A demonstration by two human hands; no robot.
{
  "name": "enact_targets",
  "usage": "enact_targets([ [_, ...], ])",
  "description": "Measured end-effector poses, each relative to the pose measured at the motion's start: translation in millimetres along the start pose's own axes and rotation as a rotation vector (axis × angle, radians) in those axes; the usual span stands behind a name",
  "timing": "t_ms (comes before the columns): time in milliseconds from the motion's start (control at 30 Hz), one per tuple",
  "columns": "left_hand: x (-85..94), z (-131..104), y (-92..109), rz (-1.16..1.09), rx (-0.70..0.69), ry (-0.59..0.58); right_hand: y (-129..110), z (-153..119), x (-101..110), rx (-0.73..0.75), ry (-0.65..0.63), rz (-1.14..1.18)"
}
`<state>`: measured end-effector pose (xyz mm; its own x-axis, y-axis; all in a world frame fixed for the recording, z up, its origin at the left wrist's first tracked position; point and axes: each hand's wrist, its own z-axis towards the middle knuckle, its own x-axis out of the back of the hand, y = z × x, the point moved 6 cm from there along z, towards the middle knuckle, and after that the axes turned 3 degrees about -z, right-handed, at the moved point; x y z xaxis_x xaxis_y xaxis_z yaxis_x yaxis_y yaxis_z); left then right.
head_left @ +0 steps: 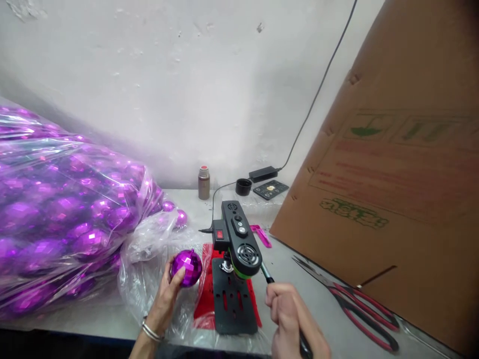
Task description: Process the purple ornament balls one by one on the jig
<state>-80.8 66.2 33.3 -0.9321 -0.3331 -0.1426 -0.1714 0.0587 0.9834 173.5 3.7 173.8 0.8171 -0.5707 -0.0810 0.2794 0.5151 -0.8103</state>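
My left hand (168, 291) holds a shiny purple faceted ball (186, 268), its small cap at the top, just left of a black machine (241, 237). The machine has a red switch at its left side and a slotted black base plate (235, 311) lying over red material (205, 299). At the machine's right, my right hand (290, 319) is wrapped round the dark grip of a metal lever (266, 273).
A large clear bag (67, 209) of purple balls fills the left. Scissors (359, 309) lie beside a big cardboard box (392, 164) at the right. Behind the machine are a bottle (204, 183), a black cup (243, 187), a power adapter (263, 174) and a pink plastic piece (264, 236).
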Motion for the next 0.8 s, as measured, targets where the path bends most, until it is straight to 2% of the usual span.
enact_targets([
  [100,-20.4,-15,-20,-0.190,0.197,-0.115,-9,13,-2,0.091,-0.088,-0.003],
  [167,-27.3,-20,-25,-0.185,0.214,-0.122,-13,20,-4,0.132,-0.133,-0.013],
  [267,-35.3,-24,-29,-0.037,0.137,-0.109,-15,25,-5,0.147,-0.162,-0.012],
  [433,-54.9,-30,-38,0.144,0.019,-0.188,-14,23,-4,0.148,-0.175,-0.008],
  [600,-67.1,-36,-32,0.440,-0.226,-0.201,-14,22,-4,0.163,-0.186,0.007],
  [700,-78.2,-39,-29,0.518,-0.357,-0.234,-15,22,-4,0.154,-0.189,0.000],
  [800,-85.3,-41,-33,0.561,-0.412,-0.187,-16,22,-3,0.154,-0.191,-0.001],
])
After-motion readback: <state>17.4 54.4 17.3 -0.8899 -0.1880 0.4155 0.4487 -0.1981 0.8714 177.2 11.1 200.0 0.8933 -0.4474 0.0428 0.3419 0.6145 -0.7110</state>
